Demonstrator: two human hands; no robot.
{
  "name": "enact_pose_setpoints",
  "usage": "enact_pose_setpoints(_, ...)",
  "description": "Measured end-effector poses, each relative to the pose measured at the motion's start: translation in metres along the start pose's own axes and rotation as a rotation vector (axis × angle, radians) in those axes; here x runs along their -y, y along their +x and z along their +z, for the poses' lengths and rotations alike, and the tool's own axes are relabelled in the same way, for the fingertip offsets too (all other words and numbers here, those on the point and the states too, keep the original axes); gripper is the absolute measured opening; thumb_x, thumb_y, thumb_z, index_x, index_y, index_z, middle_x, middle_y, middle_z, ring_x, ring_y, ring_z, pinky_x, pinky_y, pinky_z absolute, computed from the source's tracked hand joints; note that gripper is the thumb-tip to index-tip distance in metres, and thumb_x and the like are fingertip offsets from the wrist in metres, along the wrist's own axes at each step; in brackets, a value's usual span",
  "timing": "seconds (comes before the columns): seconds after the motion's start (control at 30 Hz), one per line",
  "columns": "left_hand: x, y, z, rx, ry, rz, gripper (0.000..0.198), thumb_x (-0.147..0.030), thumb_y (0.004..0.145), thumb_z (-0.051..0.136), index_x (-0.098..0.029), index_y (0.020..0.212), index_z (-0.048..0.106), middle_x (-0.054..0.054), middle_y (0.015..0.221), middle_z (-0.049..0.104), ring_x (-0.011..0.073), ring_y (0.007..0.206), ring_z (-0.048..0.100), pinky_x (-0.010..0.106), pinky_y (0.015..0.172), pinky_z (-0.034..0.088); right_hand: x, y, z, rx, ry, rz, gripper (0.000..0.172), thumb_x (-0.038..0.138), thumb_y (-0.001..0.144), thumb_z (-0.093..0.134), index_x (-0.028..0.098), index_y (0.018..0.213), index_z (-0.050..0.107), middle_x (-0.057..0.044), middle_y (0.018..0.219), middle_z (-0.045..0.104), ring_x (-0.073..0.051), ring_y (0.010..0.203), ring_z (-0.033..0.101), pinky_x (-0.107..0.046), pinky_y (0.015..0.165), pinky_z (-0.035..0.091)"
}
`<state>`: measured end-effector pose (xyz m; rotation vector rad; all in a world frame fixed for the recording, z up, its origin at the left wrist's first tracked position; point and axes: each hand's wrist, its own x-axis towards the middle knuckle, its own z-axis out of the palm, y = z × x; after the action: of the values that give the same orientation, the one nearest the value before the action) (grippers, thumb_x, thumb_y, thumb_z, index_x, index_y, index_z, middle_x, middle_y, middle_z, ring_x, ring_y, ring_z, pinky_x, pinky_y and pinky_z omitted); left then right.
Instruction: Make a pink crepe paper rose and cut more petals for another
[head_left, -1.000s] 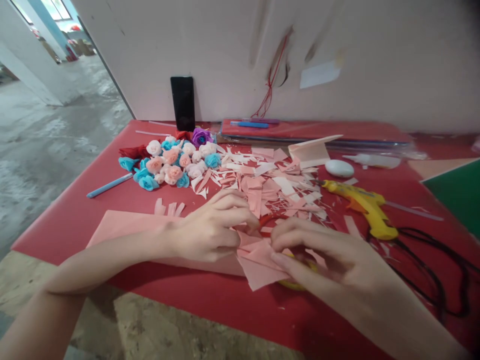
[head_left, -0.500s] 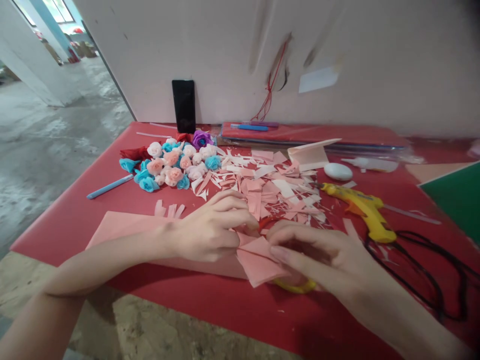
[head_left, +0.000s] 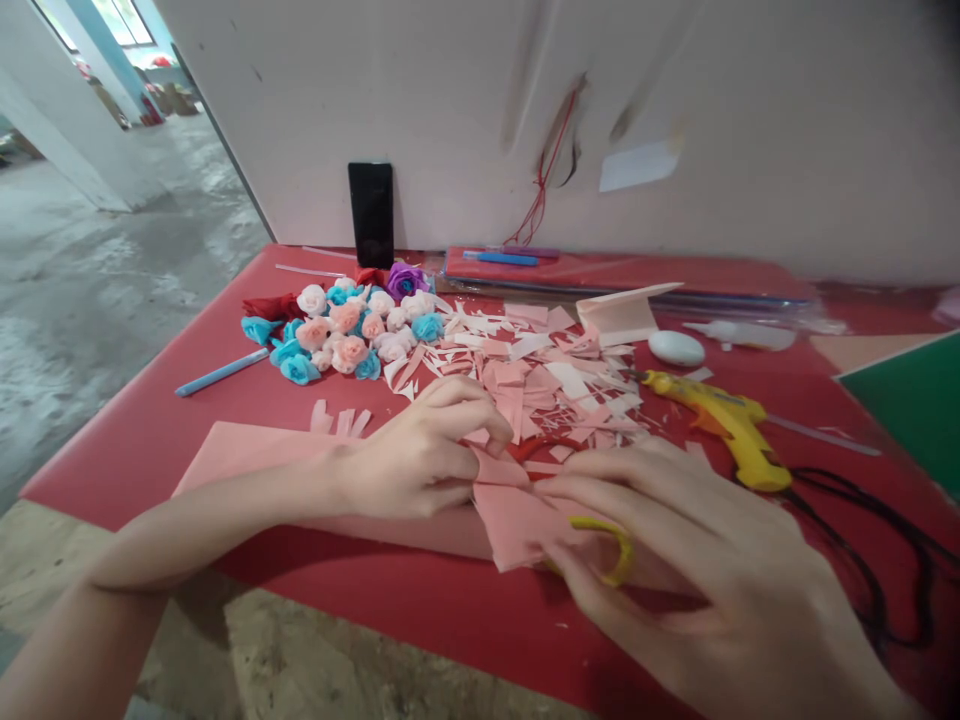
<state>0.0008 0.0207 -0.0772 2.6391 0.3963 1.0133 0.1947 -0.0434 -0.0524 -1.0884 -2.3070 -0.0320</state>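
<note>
My left hand (head_left: 442,450) is closed, pinching the left edge of a small folded piece of pink paper (head_left: 517,520). At the paper's right side, my right hand (head_left: 697,530) has its fingers spread, with thumb and fingertips beside the paper's edge; whether they touch it is hard to tell. A yellow handle loop (head_left: 622,555) shows between the right thumb and fingers, and a red loop (head_left: 544,445) lies just behind the paper. Beneath the left forearm lies a large pink paper sheet (head_left: 247,460).
Paper flowers (head_left: 349,350) are heaped at the back left, near a propped black phone (head_left: 372,215) and a blue pen (head_left: 221,372). Pink and white scraps (head_left: 525,385) spread behind my hands. A yellow glue gun (head_left: 720,420), its black cord (head_left: 862,500) and a white oval object (head_left: 676,348) are at right.
My right hand has opened: its fingers, earlier gathered at the paper's right edge, are now spread and the hand has shifted right. The left hand keeps its pinch in almost the same place.
</note>
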Motion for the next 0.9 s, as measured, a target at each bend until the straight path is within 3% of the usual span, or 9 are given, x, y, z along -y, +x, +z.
enact_pose_setpoints(0.13,-0.001,0.001,-0.001,0.001,-0.004,-0.012,0.026,0.001,0.071,0.050,-0.014,0.050,0.052,0.007,0.078,0.058,0.0164,0.085,0.045,0.034,0.081,0.045,0.000,0.001,0.001,-0.036,0.008,0.028,0.007,0.015,0.076,0.051,0.020,0.079,0.054,-0.003,0.078,0.063,-0.015,0.069,0.057,-0.027,0.061,0.045)
enact_pose_setpoints(0.3,-0.003,0.001,0.000,0.047,-0.019,0.053,0.029,-0.001,0.074,0.049,-0.013,0.048,0.051,0.008,0.077,0.059,0.0163,0.084,0.045,0.034,0.083,0.045,-0.006,0.008,0.003,-0.020,0.320,0.175,0.015,0.014,0.076,0.051,0.020,0.063,0.055,0.000,0.067,0.061,-0.010,0.063,0.057,-0.018,0.054,0.046)
enact_pose_setpoints(0.53,-0.005,-0.005,0.004,0.053,0.046,0.128,0.025,-0.020,0.080,0.056,-0.015,0.055,0.059,0.009,0.092,0.061,0.0186,0.096,0.041,0.034,0.091,0.042,-0.015,0.014,0.015,0.251,0.761,0.567,0.010,0.023,0.069,0.054,0.019,0.061,0.059,-0.001,0.064,0.061,-0.012,0.059,0.057,-0.020,0.051,0.045)
enact_pose_setpoints(0.73,-0.005,-0.007,0.006,0.060,0.019,0.190,0.022,-0.006,0.073,0.052,-0.016,0.056,0.060,0.007,0.091,0.064,0.0179,0.099,0.041,0.032,0.096,0.038,-0.017,0.010,0.026,0.445,1.130,0.740,0.013,0.027,0.067,0.057,0.017,0.060,0.052,0.002,0.061,0.050,-0.008,0.058,0.048,-0.017,0.052,0.039)
enact_pose_setpoints(0.9,-0.004,-0.005,0.005,0.066,-0.003,0.193,0.029,-0.005,0.074,0.049,-0.017,0.048,0.049,0.004,0.080,0.063,0.0157,0.088,0.045,0.033,0.093,0.039,-0.014,0.009,0.033,0.499,1.198,0.890,0.015,0.032,0.067,0.059,0.018,0.065,0.056,0.001,0.064,0.051,-0.010,0.061,0.050,-0.019,0.054,0.043)
